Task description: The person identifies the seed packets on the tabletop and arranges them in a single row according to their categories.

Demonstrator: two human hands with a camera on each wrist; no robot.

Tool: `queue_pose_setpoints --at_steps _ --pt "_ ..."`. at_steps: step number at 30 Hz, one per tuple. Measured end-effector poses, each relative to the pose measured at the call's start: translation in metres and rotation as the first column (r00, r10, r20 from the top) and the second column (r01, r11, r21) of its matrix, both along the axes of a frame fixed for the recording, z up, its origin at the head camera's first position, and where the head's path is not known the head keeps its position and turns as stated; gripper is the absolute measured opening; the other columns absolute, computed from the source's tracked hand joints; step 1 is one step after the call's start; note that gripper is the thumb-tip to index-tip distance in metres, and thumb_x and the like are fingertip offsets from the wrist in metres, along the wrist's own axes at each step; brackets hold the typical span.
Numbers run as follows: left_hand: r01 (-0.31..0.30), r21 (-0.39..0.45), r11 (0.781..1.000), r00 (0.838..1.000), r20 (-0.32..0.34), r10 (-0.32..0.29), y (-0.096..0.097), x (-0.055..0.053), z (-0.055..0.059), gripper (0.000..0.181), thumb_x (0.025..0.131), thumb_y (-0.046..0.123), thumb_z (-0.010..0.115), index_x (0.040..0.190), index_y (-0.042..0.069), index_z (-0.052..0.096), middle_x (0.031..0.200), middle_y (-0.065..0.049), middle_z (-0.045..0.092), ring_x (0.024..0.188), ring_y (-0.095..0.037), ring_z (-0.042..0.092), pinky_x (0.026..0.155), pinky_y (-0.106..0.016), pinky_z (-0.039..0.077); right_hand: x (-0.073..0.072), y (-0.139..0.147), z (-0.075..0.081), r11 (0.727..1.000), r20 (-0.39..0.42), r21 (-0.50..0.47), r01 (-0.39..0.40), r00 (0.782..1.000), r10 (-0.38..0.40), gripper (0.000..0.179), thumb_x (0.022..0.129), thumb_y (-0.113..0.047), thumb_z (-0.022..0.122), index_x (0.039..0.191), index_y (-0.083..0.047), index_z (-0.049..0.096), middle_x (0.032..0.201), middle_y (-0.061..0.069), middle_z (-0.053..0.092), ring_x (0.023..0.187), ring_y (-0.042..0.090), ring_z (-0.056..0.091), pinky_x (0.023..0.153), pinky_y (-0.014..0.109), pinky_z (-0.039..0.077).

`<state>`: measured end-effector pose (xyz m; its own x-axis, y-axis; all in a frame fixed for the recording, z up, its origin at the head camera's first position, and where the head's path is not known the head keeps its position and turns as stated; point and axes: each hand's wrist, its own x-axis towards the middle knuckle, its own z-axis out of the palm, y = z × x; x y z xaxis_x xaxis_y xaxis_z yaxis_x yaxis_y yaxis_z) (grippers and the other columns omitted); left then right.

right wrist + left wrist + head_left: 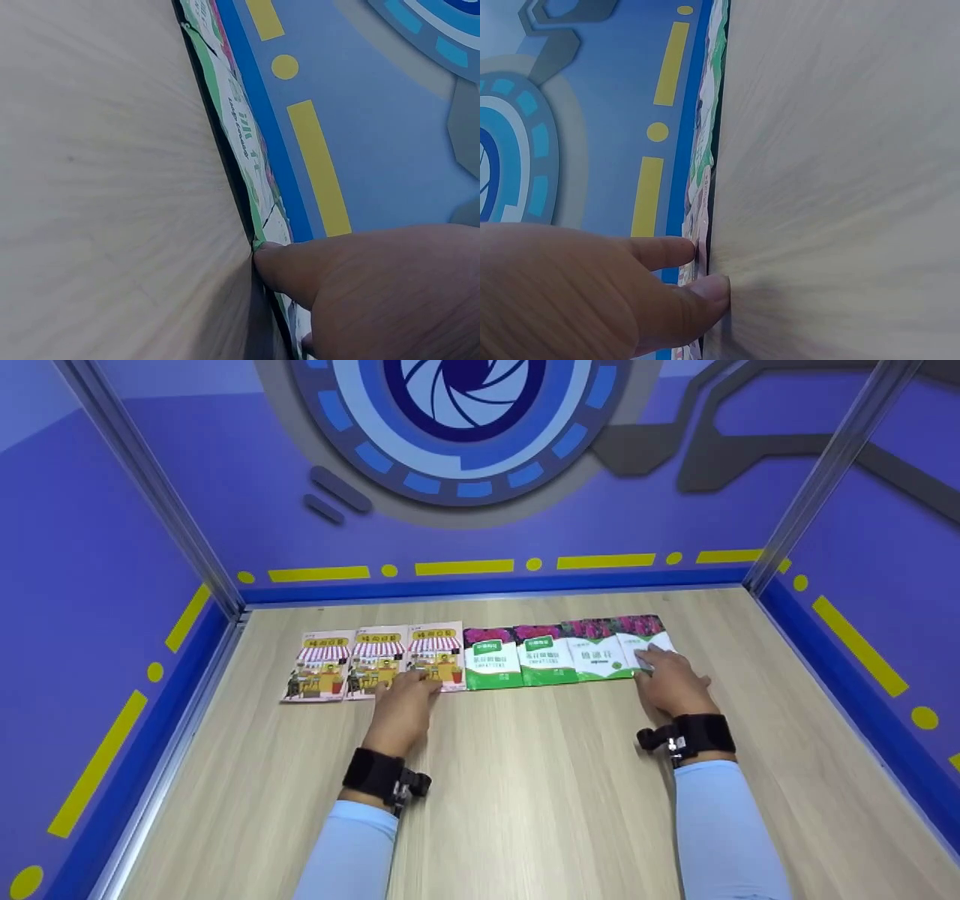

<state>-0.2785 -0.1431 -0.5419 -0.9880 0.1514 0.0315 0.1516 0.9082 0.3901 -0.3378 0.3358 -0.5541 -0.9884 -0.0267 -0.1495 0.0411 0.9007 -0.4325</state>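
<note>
Seed packets lie side by side in one row. Three pink packets with a striped awning picture [315,664] make up the left part. To their right come two green-and-white flower packets [492,660], then two whiter flower packets [596,652]. My left hand [405,705] rests at the lower edge of the third pink packet [450,649], covering its lower left; in the left wrist view the thumb [711,289] lies at the row's near edge. My right hand [675,686] touches the rightmost flower packet [634,641], its thumb [274,262] against the lower edge.
The row lies on a wood-grain table [525,780], toward its back edge. Blue printed panels [247,495] with yellow dashes stand behind and at both sides, joined by metal corner posts [832,457]. Black camera straps [705,733] sit on both wrists.
</note>
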Motion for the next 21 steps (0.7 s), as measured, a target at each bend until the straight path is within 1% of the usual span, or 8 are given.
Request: queue_pose_setpoints --at_steps 4,7,8,11,13,15,18,21 --pt "-0.001 -0.002 1.0 1.0 -0.009 0.001 0.001 0.0 0.0 0.041 0.114 0.003 0.058 0.148 0.017 0.077 0.167 -0.017 0.061 0.159 -0.041 0.052 0.134 -0.078 0.028 0.0 -0.001 0.002 1.0 -0.017 0.003 -0.002 1.0 0.002 0.057 0.116 -0.024 0.056 0.171 -0.011 0.051 0.187 0.022 0.027 0.172 0.057 0.018 0.116 0.104 0.003" --pt "-0.001 -0.02 1.0 1.0 -0.026 0.0 0.001 0.0 0.003 0.036 0.115 0.009 0.061 0.145 0.017 0.079 0.17 -0.018 0.059 0.16 -0.042 0.052 0.134 -0.079 0.027 0.0 -0.003 0.005 1.0 -0.051 -0.005 -0.006 0.999 0.005 0.054 0.115 -0.025 0.058 0.167 -0.009 0.055 0.186 0.023 0.03 0.171 0.058 0.022 0.116 0.104 0.005" --pt "-0.001 -0.037 0.999 0.999 -0.038 0.0 0.001 -0.001 0.004 0.035 0.114 0.009 0.063 0.143 0.017 0.08 0.169 -0.018 0.059 0.16 -0.042 0.052 0.133 -0.078 0.028 0.0 -0.004 0.007 1.0 -0.063 -0.012 -0.007 0.998 0.006 0.054 0.115 -0.025 0.059 0.166 -0.008 0.056 0.186 0.024 0.031 0.171 0.058 0.023 0.116 0.104 0.005" --pt "-0.009 -0.101 0.995 0.997 -0.077 0.001 0.0 -0.003 0.008 0.033 0.105 0.013 0.079 0.139 0.015 0.082 0.165 -0.019 0.063 0.155 -0.043 0.055 0.129 -0.077 0.034 -0.001 -0.009 0.013 0.999 -0.092 -0.037 -0.009 0.996 0.005 0.053 0.116 -0.027 0.06 0.165 -0.006 0.056 0.185 0.023 0.033 0.171 0.056 0.024 0.118 0.102 0.007" --pt "-0.021 -0.133 0.991 0.995 -0.099 0.008 -0.001 -0.003 0.012 0.04 0.099 0.015 0.087 0.138 0.013 0.082 0.163 -0.018 0.063 0.154 -0.042 0.055 0.128 -0.076 0.036 0.0 -0.013 0.017 0.999 -0.107 -0.052 -0.007 0.994 0.002 0.054 0.117 -0.028 0.061 0.166 -0.006 0.056 0.184 0.022 0.035 0.172 0.054 0.024 0.12 0.1 0.007" --pt "-0.032 -0.137 0.99 0.993 -0.115 0.016 -0.002 -0.004 0.015 0.048 0.096 0.02 0.092 0.141 0.01 0.079 0.164 -0.018 0.062 0.155 -0.042 0.055 0.128 -0.074 0.037 0.001 -0.019 0.021 0.998 -0.119 -0.06 -0.005 0.993 -0.002 0.054 0.118 -0.029 0.061 0.167 -0.006 0.055 0.184 0.021 0.037 0.173 0.053 0.024 0.122 0.099 0.008" --pt "-0.051 -0.1 0.994 0.99 -0.138 0.037 -0.005 -0.006 0.02 0.051 0.101 0.03 0.089 0.146 0.01 0.077 0.167 -0.017 0.06 0.159 -0.041 0.053 0.131 -0.073 0.036 0.003 -0.028 0.028 0.997 -0.142 -0.072 -0.005 0.99 -0.005 0.056 0.118 -0.031 0.061 0.168 -0.008 0.054 0.184 0.021 0.038 0.173 0.051 0.024 0.125 0.095 0.009" --pt "-0.068 -0.07 0.995 0.985 -0.164 0.056 -0.008 -0.009 0.025 0.054 0.104 0.037 0.085 0.15 0.012 0.074 0.171 -0.017 0.057 0.161 -0.04 0.051 0.133 -0.072 0.035 0.002 -0.041 0.033 0.996 -0.175 -0.086 -0.018 0.985 0.003 0.058 0.118 -0.032 0.062 0.17 -0.007 0.051 0.183 0.022 0.038 0.172 0.052 0.026 0.13 0.09 0.013"
